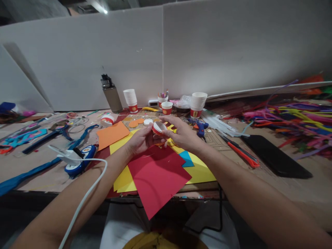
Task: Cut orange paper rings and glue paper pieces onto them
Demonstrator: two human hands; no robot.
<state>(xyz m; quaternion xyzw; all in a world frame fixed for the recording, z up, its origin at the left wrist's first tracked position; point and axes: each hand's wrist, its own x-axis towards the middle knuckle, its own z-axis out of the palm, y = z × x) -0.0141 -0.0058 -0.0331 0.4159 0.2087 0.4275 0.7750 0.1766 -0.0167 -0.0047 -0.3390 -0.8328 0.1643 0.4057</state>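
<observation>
Over the middle of the table, my left hand (142, 139) is closed around a red and white paper cup (158, 127), its white inside tilted toward me. From the other side my right hand (181, 130) grips its edge, the thumb at the lower rim and the fingers arched above. The cup looks short; its far side is partly hidden by my fingers. Below my hands lies red paper (158, 176) on top of yellow sheets (202, 172), with a small blue piece (187, 159) beside it. A white disc (148, 121) and orange paper rounds (134, 123) lie just behind.
Cup stacks (130, 100) (198, 103) stand at the back near a bottle (112, 98). To the right are a blue glue gun (201, 128), a red-handled cutter (242, 154), a black phone (276, 155) and pipe cleaners (293, 119). A power strip (80, 162) with a white cable lies left.
</observation>
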